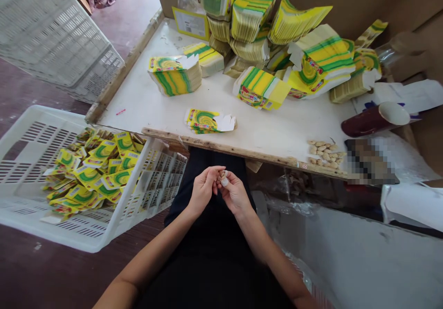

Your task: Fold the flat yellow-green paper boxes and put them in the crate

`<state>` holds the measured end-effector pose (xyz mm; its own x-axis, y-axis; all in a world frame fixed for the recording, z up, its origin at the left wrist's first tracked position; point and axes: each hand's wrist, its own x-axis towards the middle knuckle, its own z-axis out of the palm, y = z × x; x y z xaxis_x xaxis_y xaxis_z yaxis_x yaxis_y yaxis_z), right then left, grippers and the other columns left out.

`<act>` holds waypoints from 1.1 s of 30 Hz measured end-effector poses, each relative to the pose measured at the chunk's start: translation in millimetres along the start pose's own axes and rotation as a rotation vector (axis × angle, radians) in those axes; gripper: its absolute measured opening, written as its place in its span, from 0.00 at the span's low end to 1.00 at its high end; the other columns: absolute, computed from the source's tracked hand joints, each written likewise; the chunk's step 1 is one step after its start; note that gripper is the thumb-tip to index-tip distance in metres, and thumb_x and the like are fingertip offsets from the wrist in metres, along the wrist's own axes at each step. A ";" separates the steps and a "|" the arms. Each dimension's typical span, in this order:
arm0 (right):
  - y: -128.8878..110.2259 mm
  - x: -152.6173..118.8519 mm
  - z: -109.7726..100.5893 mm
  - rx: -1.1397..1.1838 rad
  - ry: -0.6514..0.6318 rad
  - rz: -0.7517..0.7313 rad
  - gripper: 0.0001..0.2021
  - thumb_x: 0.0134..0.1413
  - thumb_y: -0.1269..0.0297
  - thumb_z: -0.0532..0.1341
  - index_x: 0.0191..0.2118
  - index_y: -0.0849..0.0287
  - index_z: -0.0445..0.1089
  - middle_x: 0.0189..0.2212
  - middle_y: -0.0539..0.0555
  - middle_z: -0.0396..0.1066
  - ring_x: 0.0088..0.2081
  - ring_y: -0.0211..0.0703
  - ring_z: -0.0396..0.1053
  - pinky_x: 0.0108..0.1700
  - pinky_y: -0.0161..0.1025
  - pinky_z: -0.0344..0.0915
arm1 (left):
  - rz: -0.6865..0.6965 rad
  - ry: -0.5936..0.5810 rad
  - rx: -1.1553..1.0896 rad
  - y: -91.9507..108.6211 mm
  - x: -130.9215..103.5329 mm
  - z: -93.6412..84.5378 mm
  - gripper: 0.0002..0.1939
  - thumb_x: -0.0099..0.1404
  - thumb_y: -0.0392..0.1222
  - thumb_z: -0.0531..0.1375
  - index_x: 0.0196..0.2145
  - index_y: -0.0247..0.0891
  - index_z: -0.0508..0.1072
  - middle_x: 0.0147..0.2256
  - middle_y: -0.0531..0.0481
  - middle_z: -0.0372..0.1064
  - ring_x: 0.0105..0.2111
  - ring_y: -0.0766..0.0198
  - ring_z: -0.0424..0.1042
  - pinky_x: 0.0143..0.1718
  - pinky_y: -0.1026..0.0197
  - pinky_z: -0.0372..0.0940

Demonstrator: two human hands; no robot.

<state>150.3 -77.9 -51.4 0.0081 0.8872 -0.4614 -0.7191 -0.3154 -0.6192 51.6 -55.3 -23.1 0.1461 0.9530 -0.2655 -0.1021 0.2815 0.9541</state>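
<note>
Two bare forearms are reaching inward from the lower corners and converging above a seated person's dark-clothed lap. The left hand (203,188) and right hand (236,193) are meeting just before the worktable's (266,131) wooden edge, wrists low, fingers curling inward. Both hands' fingertips are closing on a small tan peanut (222,175) between them; a white wrapping (225,181) is covering one right-hand digit. More peanuts (325,153) are lying on the table, toward the right.
</note>
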 end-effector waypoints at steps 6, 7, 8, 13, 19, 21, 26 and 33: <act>-0.3 -0.1 -3.6 -0.015 0.014 -0.045 0.17 0.31 0.56 0.77 0.28 0.55 0.74 0.26 0.48 0.72 0.26 0.36 0.67 0.29 0.34 0.69 | -0.158 0.051 -0.276 -4.6 6.0 2.3 0.26 0.50 0.62 0.67 0.31 0.33 0.78 0.21 0.54 0.67 0.17 0.74 0.60 0.18 0.68 0.58; 0.2 -0.3 -3.7 -0.021 0.016 -0.054 0.16 0.32 0.56 0.76 0.28 0.55 0.74 0.26 0.48 0.73 0.26 0.36 0.67 0.30 0.34 0.69 | -0.189 0.065 -0.310 -5.2 6.9 2.5 0.26 0.48 0.62 0.68 0.29 0.33 0.77 0.22 0.53 0.68 0.17 0.74 0.61 0.19 0.68 0.59; 0.8 -0.5 -3.8 -0.030 0.017 -0.062 0.16 0.32 0.56 0.76 0.28 0.55 0.74 0.27 0.48 0.73 0.26 0.36 0.67 0.30 0.34 0.70 | -0.220 0.083 -0.340 -5.6 7.5 2.8 0.26 0.45 0.61 0.70 0.29 0.33 0.77 0.23 0.53 0.69 0.18 0.74 0.62 0.19 0.68 0.60; 2.8 -2.5 -4.4 -0.108 0.029 -0.118 0.13 0.37 0.58 0.74 0.30 0.54 0.75 0.29 0.49 0.74 0.28 0.39 0.69 0.34 0.38 0.71 | -0.347 0.140 -0.468 -8.2 9.5 4.4 0.24 0.40 0.56 0.74 0.25 0.33 0.74 0.21 0.55 0.68 0.19 0.73 0.64 0.21 0.69 0.61; -11.8 -13.6 -1.9 -0.560 0.004 -0.428 0.05 0.46 0.68 0.67 0.30 0.49 0.79 0.34 0.51 0.74 0.39 0.44 0.71 0.43 0.41 0.69 | -0.448 0.103 -0.510 -14.1 11.4 4.1 0.23 0.44 0.55 0.73 0.25 0.33 0.72 0.19 0.57 0.64 0.19 0.74 0.62 0.20 0.70 0.59; -16.3 -15.6 -1.3 -0.751 -0.023 -0.552 0.08 0.50 0.69 0.63 0.31 0.47 0.79 0.34 0.51 0.74 0.38 0.45 0.71 0.43 0.42 0.69 | -0.472 0.092 -0.519 -15.9 12.0 3.9 0.22 0.47 0.55 0.72 0.26 0.32 0.72 0.19 0.57 0.64 0.19 0.75 0.61 0.21 0.71 0.59; -15.6 -10.1 -5.6 -0.581 0.017 -0.395 0.04 0.45 0.68 0.66 0.30 0.51 0.77 0.30 0.49 0.74 0.33 0.43 0.71 0.38 0.40 0.70 | -0.501 0.058 -0.526 -14.4 11.3 4.0 0.21 0.51 0.54 0.71 0.26 0.32 0.73 0.20 0.56 0.64 0.20 0.74 0.63 0.21 0.71 0.61; -12.5 -3.5 -13.4 -0.364 0.072 -0.206 0.08 0.39 0.64 0.69 0.30 0.54 0.75 0.31 0.49 0.77 0.35 0.43 0.73 0.42 0.40 0.70 | -0.483 0.014 -0.498 -7.8 8.5 4.5 0.19 0.52 0.53 0.70 0.26 0.32 0.75 0.24 0.53 0.68 0.23 0.73 0.66 0.24 0.70 0.63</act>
<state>168.5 -81.6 -50.5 0.1839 0.9222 -0.3402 -0.4055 -0.2441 -0.8809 58.0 -49.9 -32.1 0.2761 0.7086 -0.6494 -0.4686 0.6891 0.5527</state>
